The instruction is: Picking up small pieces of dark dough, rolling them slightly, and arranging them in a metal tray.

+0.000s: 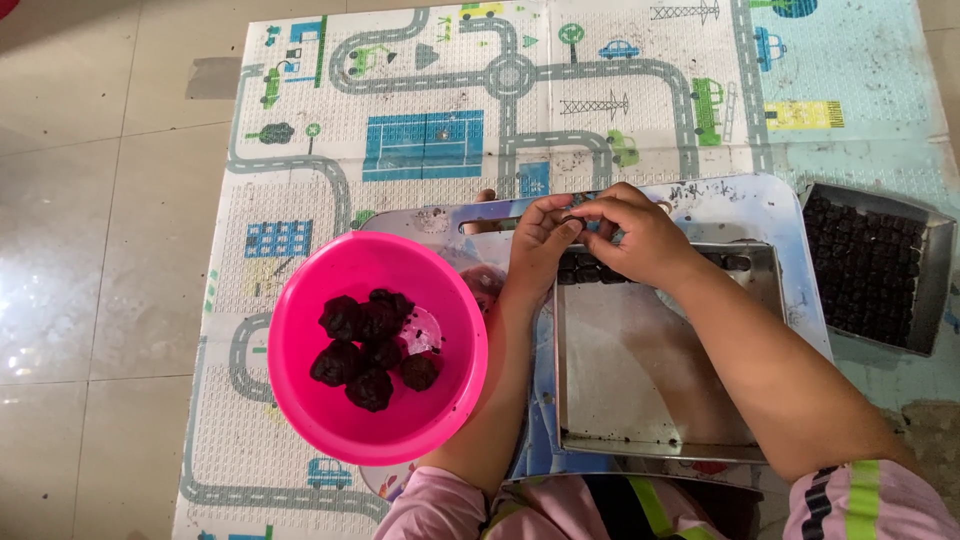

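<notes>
Two hands meet at the steel tray's (660, 400) twelve o'clock edge: left hand (538, 240) and right hand (640, 235) pinch one small dark piece (572, 222) together, directly above the dark row (590, 270). Pink bowl (300, 340) of dark lumps (370, 350) sits at nine o'clock, nearer the left hand.

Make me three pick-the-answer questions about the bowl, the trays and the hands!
1. Where is the bowl?
A. left of the near tray
B. inside the near tray
C. on the far tray

2. What colour is the bowl?
A. blue
B. pink
C. yellow

3. How full is the near tray?
A. packed full
B. one row at its far edge
C. bare

Answers:
1 A: it sits beside the tray's left edge.
2 B: it is bright pink, with dark lumps inside.
3 B: dark pieces line only the far edge, under the left hand and right hand.
</notes>
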